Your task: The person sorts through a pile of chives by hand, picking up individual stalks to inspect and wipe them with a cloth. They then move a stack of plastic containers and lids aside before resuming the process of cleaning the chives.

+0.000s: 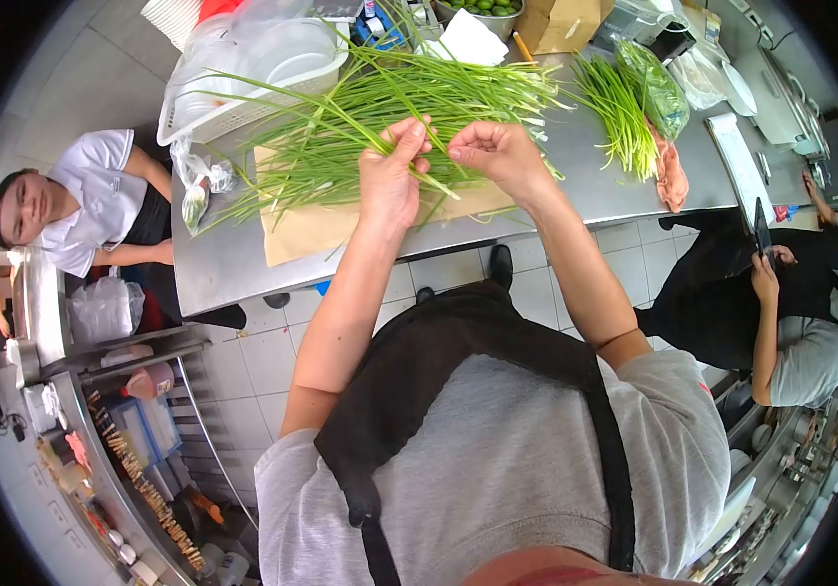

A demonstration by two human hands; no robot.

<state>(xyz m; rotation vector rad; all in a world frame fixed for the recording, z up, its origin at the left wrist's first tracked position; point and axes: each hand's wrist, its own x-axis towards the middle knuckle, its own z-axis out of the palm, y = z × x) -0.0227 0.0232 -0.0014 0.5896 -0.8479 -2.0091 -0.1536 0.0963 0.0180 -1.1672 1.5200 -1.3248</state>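
Observation:
My left hand (394,176) is closed around a few long green onion stalks (348,119), whose cut-looking pale ends poke out below the fingers. Just to its right, my right hand (505,161) is pinched, thumb against forefinger; anything between the fingertips is too small to make out. Under both hands spreads a large loose pile of green onions (292,156), pale ends mostly toward the right. The pile lies on brown paper (306,234) over a metal table (219,264).
A white basket (233,122) with clear plastic containers stands at the back left. On the right lie a separate green onion bunch (616,117), a bagged green vegetable (655,88) and an orange cloth (671,171). One person (87,200) stands left, another (790,303) right, holding a dark object.

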